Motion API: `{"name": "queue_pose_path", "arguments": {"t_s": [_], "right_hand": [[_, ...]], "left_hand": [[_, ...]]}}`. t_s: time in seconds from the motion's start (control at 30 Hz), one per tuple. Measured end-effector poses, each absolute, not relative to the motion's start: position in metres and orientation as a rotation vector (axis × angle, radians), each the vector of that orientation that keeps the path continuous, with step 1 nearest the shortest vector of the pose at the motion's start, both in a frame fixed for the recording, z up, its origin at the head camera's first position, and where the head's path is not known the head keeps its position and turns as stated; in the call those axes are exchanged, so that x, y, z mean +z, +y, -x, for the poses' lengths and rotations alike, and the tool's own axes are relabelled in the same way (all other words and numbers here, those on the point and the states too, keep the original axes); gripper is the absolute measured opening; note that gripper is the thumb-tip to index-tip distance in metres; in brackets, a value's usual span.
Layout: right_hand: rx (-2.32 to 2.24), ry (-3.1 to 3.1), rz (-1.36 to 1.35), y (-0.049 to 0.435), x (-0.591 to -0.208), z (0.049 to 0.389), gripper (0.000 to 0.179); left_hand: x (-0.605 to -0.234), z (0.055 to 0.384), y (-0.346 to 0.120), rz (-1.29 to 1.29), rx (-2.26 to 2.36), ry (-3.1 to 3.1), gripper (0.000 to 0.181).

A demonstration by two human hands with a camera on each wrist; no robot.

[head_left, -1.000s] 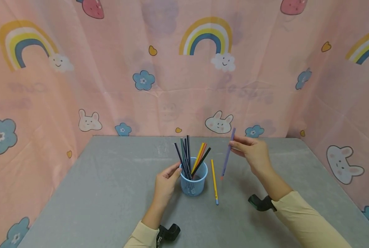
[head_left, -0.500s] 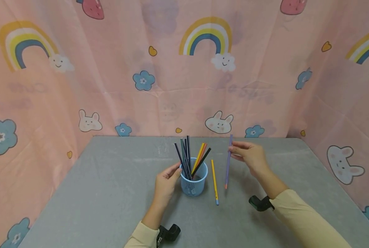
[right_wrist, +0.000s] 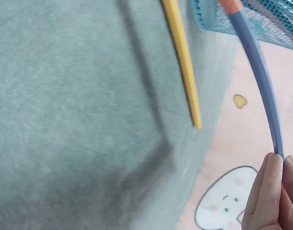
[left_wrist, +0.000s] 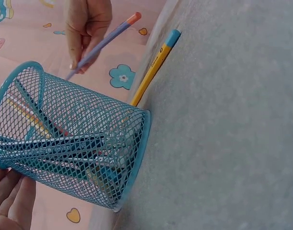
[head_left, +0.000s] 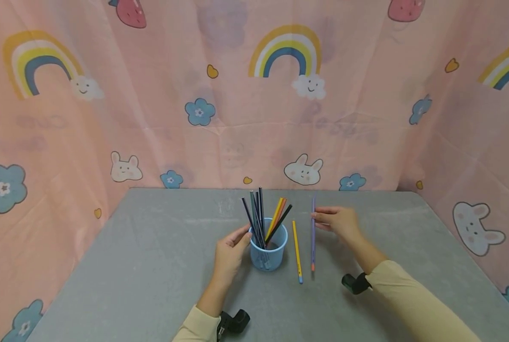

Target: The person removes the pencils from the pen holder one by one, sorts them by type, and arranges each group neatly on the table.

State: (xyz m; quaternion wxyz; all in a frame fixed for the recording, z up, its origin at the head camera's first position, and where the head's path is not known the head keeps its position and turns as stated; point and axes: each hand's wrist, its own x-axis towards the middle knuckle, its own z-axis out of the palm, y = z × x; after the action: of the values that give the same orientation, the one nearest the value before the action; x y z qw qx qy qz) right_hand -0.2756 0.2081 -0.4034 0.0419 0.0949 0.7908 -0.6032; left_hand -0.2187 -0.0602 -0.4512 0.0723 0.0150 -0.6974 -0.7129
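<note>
Near the table's middle stands a light blue mesh pencil cup (head_left: 275, 260), with several dark, yellow and orange pencils (head_left: 275, 218) leaning in it. My left hand (head_left: 227, 256) holds the cup's left side near the rim; in the left wrist view its fingers (left_wrist: 21, 203) meet the mesh at that rim. Right of the cup, my right hand (head_left: 341, 224) pinches a purple pencil (head_left: 313, 247) near its far end. The pencil's orange end points toward me, and its shadow (right_wrist: 148, 81) lies apart from it. Between cup and purple pencil, a yellow pencil (head_left: 297, 251) with a blue end lies on the table.
The grey table (head_left: 160, 266) reaches back to a pink curtain (head_left: 160, 142) printed with rainbows, rabbits and flowers. A black wrist camera (head_left: 237, 322) sits on the left wrist, another black camera (head_left: 356, 283) on the right.
My right hand has moved left and toward me, lowering the purple pencil and turning it nearly parallel to the yellow one. The left hand and the cup have stayed in place.
</note>
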Motion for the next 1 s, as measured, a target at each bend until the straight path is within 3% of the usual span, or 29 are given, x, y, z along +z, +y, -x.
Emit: {"name": "queue_pose_path", "arguments": {"t_s": [1.0], "right_hand": [[-1.745, 2.339, -0.369, 0.196, -0.444, 0.287, 0.03]], "left_hand": [[-0.453, 0.218, -0.06, -0.035, -2.12, -2.104, 0.031]]}}
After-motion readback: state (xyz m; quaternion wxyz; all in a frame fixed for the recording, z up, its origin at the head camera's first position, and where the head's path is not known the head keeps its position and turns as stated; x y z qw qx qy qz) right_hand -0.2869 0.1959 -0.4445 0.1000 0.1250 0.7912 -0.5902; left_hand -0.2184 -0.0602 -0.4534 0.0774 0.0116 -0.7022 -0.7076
